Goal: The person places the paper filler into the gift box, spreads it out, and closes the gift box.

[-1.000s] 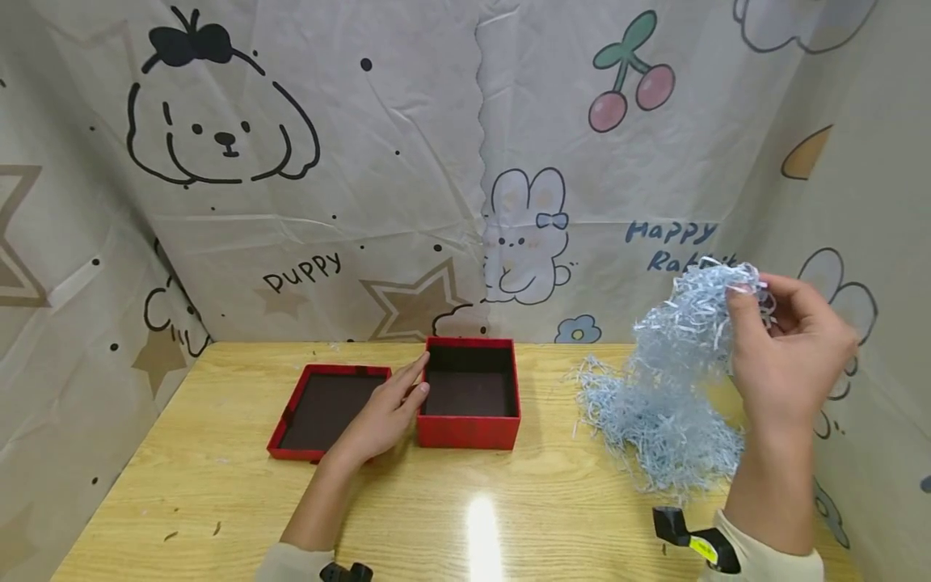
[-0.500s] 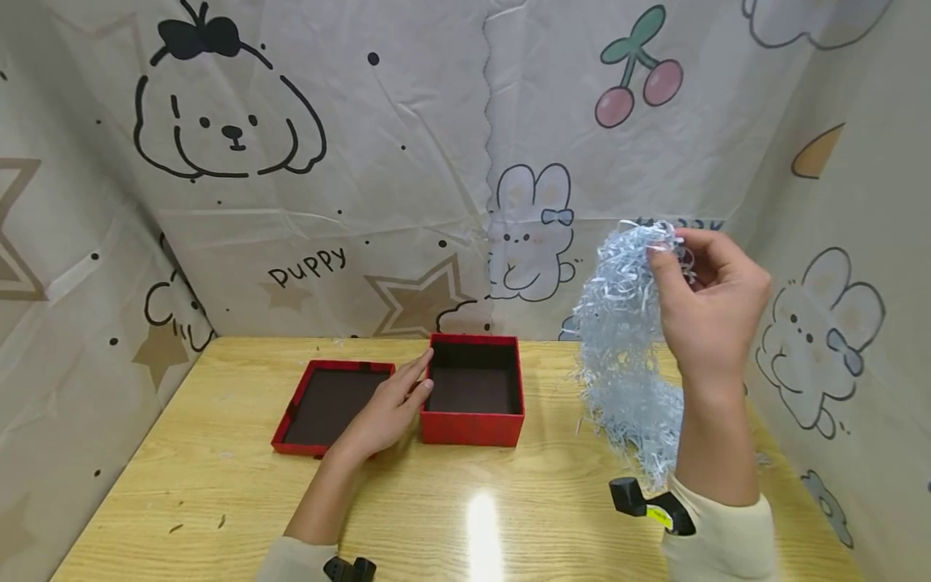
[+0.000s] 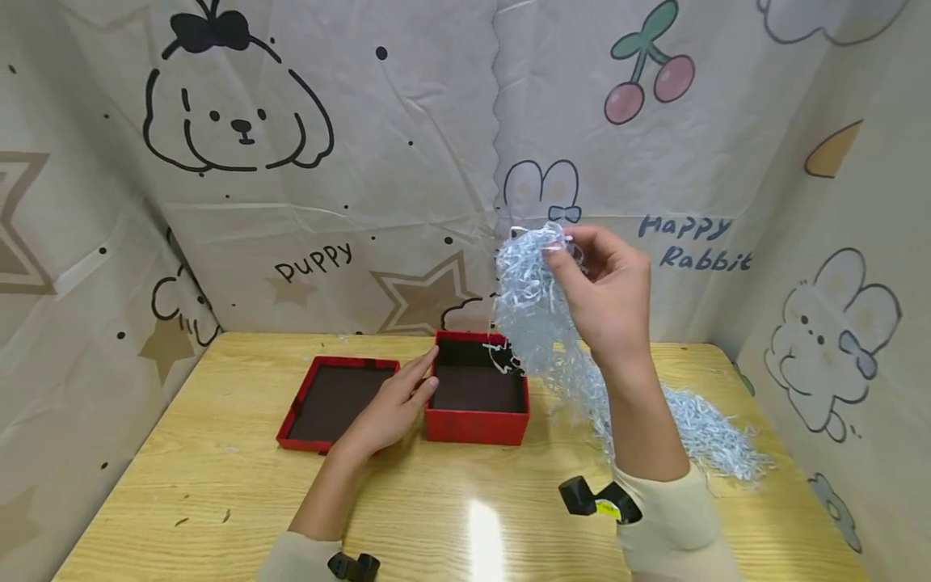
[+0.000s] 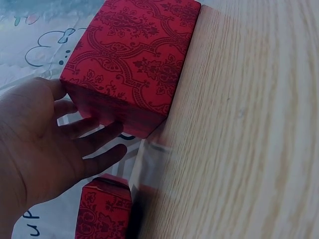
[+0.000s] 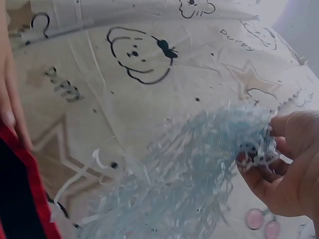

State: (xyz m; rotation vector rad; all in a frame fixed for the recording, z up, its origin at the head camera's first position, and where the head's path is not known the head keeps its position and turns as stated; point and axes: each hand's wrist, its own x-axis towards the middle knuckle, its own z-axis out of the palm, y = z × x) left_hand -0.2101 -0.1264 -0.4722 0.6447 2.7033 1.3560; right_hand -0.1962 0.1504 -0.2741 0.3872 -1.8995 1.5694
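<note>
My right hand (image 3: 607, 299) pinches a hanging clump of pale blue shredded paper (image 3: 534, 299) between thumb and fingers. In the head view the clump overlaps the right rear of a red box (image 3: 476, 427) with a dark, bare inside. Its strands trail down to the right toward more shreds on the table. Along the box's left side lies my left hand (image 3: 396, 404), its fingers fairly straight and touching the wall. The left wrist view shows those fingers (image 4: 102, 137) against the box's patterned red side (image 4: 134, 50). In the right wrist view the clump (image 5: 199, 159) fans out below my fingers.
A red box lid (image 3: 338, 404), dark inside, lies left of the box, partly behind my left hand. More shredded paper (image 3: 716, 436) is heaped on the wooden table (image 3: 414, 517) at right. A printed cloth (image 3: 407, 162) hangs behind and along both sides.
My right hand has carried the clump leftward from above the heap to beside and over the box's right part, strands trailing behind. My left hand stays at the box's side.
</note>
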